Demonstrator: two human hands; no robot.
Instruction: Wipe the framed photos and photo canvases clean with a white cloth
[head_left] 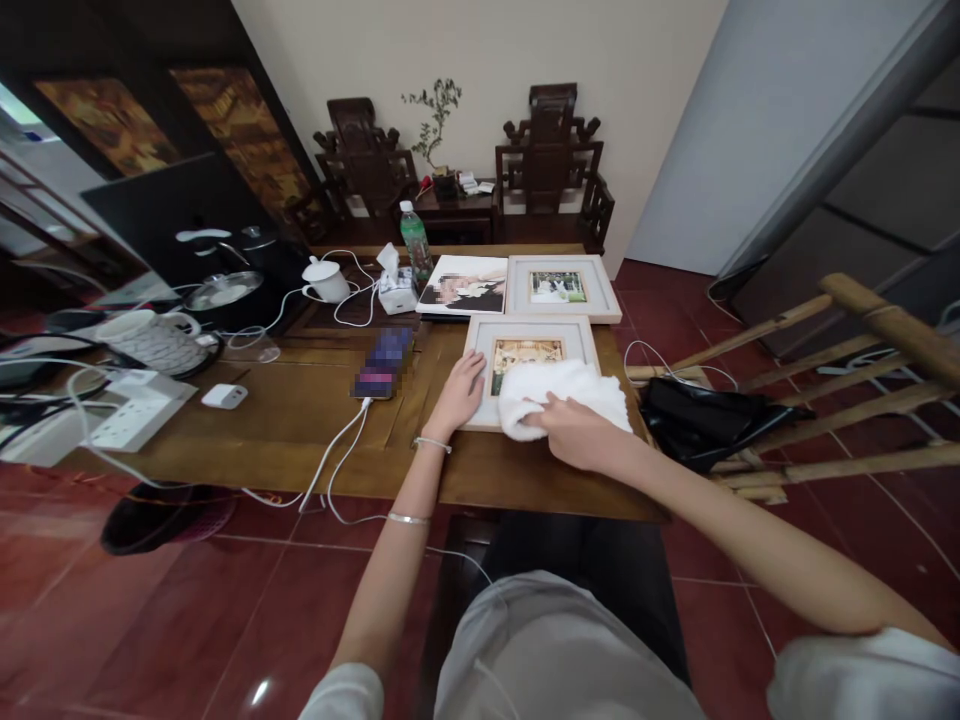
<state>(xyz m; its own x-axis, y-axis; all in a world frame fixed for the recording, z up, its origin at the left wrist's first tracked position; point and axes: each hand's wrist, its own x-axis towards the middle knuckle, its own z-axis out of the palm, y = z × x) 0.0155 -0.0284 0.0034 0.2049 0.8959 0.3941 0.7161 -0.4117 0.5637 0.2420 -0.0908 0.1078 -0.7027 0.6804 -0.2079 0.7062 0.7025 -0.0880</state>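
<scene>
A picture frame [592, 338] with a pale border lies flat near the table's right front edge. My left hand [459, 392] rests on the frame's left side, fingers laid out flat. In my right hand [574, 428] is a white fluffy towel [555, 390], pressed onto the frame's lower right part. The towel hides that corner and some of the picture [517, 355]. Behind it lie a second pale frame [604, 285] and a white-bordered photo [461, 265], side by side.
Left of the frames, a phone [384, 362] is plugged into a white cable. A tissue box [397, 290], a green-labelled bottle [415, 240] and a lidded white cup [326, 280] stand farther back. A power strip [139, 410] sits at left. Beside the table at right is a bamboo rack [780, 320].
</scene>
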